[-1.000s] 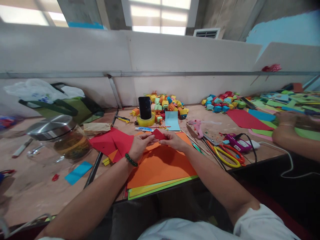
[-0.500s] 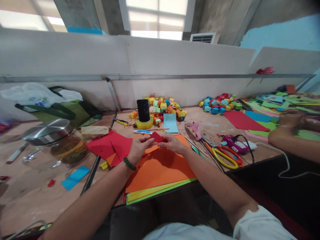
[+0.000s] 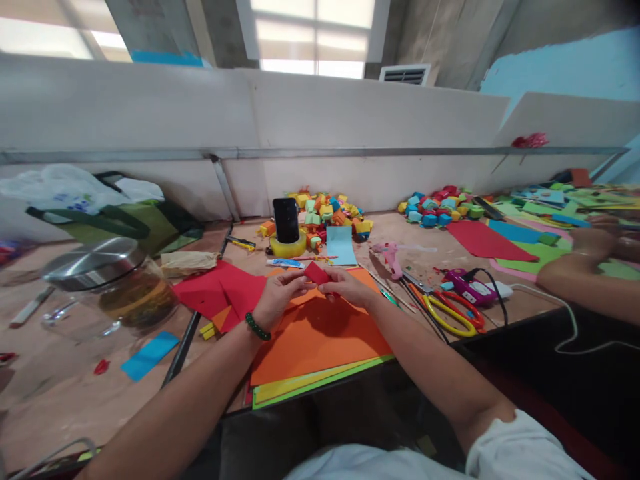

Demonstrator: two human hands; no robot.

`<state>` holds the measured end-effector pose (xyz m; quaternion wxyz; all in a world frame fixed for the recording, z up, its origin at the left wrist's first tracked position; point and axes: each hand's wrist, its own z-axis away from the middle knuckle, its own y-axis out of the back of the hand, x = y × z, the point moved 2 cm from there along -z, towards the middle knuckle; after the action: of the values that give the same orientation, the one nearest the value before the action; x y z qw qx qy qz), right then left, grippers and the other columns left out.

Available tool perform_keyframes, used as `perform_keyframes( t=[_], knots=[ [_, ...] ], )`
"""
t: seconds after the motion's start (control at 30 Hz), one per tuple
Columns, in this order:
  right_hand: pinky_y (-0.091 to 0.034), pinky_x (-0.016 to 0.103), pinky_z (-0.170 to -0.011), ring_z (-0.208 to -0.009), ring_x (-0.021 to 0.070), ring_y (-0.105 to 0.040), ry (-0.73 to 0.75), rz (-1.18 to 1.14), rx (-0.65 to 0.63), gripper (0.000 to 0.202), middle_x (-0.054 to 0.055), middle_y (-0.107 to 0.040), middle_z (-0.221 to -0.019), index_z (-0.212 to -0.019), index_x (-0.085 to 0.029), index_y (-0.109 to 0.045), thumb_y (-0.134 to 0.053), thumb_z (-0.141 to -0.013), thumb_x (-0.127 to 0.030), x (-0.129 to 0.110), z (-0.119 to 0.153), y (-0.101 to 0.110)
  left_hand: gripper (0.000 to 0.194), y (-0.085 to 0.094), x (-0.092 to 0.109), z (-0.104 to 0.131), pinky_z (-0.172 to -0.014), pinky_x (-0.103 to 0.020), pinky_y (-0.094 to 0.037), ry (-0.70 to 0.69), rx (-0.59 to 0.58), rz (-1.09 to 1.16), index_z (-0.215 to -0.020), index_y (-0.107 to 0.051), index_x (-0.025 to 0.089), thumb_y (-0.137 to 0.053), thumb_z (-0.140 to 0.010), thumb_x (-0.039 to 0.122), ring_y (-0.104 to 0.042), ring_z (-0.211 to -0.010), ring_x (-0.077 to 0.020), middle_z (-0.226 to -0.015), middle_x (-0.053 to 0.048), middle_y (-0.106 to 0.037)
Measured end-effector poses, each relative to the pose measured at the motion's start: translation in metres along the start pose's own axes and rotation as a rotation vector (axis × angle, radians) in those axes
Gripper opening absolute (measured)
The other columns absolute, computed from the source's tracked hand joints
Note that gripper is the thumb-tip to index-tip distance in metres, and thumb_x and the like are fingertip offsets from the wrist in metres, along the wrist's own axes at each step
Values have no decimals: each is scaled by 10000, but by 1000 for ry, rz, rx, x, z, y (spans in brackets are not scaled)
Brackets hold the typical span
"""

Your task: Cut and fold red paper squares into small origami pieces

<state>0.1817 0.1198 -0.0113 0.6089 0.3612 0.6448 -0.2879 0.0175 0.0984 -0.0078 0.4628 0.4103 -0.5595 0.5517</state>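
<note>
Between my two hands is a small folded piece of red paper [image 3: 316,273], held above a stack of coloured sheets. My left hand [image 3: 280,293], with a green bead bracelet [image 3: 258,327] at the wrist, pinches its left side. On its right side my right hand [image 3: 345,287] grips it, fingers partly hidden. Orange paper [image 3: 320,347] tops the stack, with yellow and green edges showing below. Larger red sheets [image 3: 220,290] lie left of my left hand. A light blue sheet [image 3: 341,245] lies just beyond my hands.
Left stands a glass jug [image 3: 130,293] with a metal lid. A phone [image 3: 286,220] leans on a tape roll [image 3: 289,246] before small paper cubes [image 3: 325,213]. Right lie a pink glue gun [image 3: 391,257], scissors [image 3: 453,317] and a purple device [image 3: 470,288]. A co-worker's arm [image 3: 590,283] rests far right.
The red paper has turned and tilted slightly between my fingers, and my right fingers have curled beneath it. At far right the co-worker's hand has shifted a little.
</note>
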Motion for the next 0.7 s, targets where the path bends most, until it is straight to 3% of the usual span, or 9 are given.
perform_keyframes(
  t=[0.13, 0.27, 0.37, 0.7],
  knots=[
    [-402, 193, -477, -506, 68, -489, -26, 29, -42, 280, -54, -551, -660, -965, -157, -611, -656, -706, -253, 2, 1, -1, 431, 3, 0, -3, -599, -239, -511, 17, 12, -6, -771, -692, 143, -882, -453, 363, -714, -690, -193, -706, -37, -731],
    [-391, 191, -465, -481, 66, -486, -41, 79, -53, 364, -48, -554, -617, -996, -144, -619, -616, -821, -463, 4, 2, -2, 407, 4, 1, -4, -576, -233, -504, 35, 11, -27, -734, -684, 134, -881, -453, 352, -696, -636, -173, -653, -36, -716],
    [-384, 185, -444, -454, 60, -478, -32, 72, -52, 473, -49, -554, -580, -998, -131, -636, -590, -820, -567, 6, 0, -2, 414, 4, 1, -4, -574, -227, -499, 34, 19, -36, -728, -678, 133, -883, -441, 348, -695, -648, -172, -658, -35, -713],
    [-431, 194, -422, -446, 76, -528, 36, 51, -68, 447, -37, -608, -587, -906, -135, -679, -694, -739, -550, 5, -3, 0, 455, 2, 6, 0, -590, -251, -500, 29, 7, -99, -703, -674, 139, -882, -401, 410, -687, -647, -182, -624, -29, -700]
  ],
)
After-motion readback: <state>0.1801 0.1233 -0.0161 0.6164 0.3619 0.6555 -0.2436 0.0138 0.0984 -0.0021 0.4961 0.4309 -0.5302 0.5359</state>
